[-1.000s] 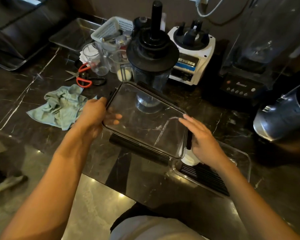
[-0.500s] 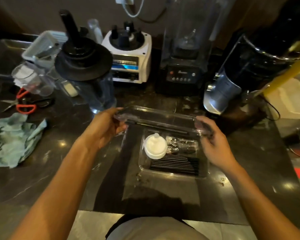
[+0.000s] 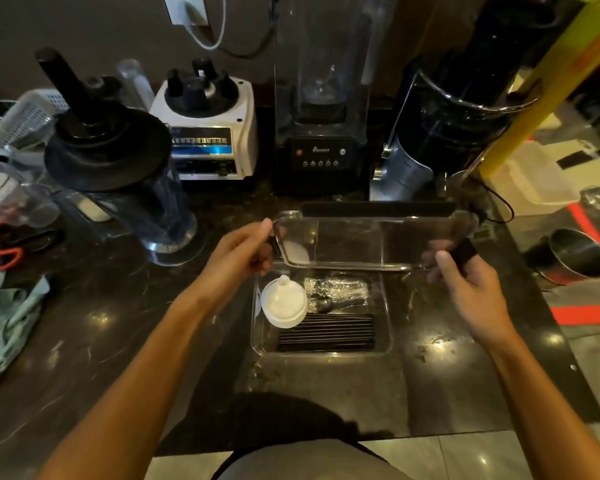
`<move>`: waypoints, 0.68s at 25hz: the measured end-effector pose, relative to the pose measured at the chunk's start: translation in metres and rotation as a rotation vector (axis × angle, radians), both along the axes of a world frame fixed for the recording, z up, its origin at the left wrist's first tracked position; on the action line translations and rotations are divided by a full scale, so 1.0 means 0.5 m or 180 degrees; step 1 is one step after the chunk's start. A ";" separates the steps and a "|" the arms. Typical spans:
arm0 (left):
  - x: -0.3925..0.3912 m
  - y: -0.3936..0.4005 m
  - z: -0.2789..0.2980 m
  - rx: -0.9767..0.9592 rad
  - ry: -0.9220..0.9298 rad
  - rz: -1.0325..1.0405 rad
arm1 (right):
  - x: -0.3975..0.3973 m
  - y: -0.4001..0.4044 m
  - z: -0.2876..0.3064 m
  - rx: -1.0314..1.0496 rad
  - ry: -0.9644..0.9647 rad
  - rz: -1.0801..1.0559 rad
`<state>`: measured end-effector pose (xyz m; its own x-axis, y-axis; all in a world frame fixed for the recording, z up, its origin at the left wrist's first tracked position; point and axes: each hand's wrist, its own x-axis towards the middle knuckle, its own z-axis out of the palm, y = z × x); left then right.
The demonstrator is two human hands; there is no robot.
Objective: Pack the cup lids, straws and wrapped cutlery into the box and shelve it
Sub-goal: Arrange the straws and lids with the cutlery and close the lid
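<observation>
Clear box (image 3: 323,348) sat open on the dark surface (image 3: 118,323), already holding white cup lids (image 3: 284,303), black straws (image 3: 326,332) and wrapped cutlery (image 3: 336,292). Packing looked done; closing was in hand. Left hand (image 3: 238,252) and right hand (image 3: 465,289) each gripped an end of the clear lid (image 3: 371,242), held above the box's far edge. Next: lower it square, press latches
</observation>
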<state>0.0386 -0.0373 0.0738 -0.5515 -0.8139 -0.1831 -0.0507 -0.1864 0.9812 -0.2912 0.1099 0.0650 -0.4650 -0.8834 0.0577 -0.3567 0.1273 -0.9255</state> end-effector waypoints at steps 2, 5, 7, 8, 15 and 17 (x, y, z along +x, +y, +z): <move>0.000 0.011 0.004 -0.0380 -0.0213 0.0119 | 0.000 0.000 -0.004 0.0085 -0.0061 0.0026; 0.009 0.012 -0.014 -0.0730 -0.0492 0.0434 | 0.011 0.004 -0.010 0.0256 -0.0332 0.0052; 0.023 0.013 -0.033 -0.0649 -0.0545 0.0519 | 0.021 0.005 -0.021 0.0343 -0.0599 -0.0019; 0.027 0.018 -0.045 -0.0516 -0.0554 0.0584 | 0.027 0.005 -0.028 0.0430 -0.0706 -0.0042; 0.024 0.078 -0.163 0.0168 -0.1369 0.1192 | 0.054 0.024 -0.123 0.1336 -0.0516 -0.0049; 0.028 0.087 -0.175 0.0036 -0.1505 0.1183 | 0.058 0.020 -0.137 0.1443 -0.0423 -0.0134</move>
<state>0.0526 0.0061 -0.0139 -0.0869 -0.9331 -0.3489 -0.4105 -0.2856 0.8660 -0.2621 0.1199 -0.0037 -0.4783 -0.7859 -0.3920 -0.2247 0.5410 -0.8104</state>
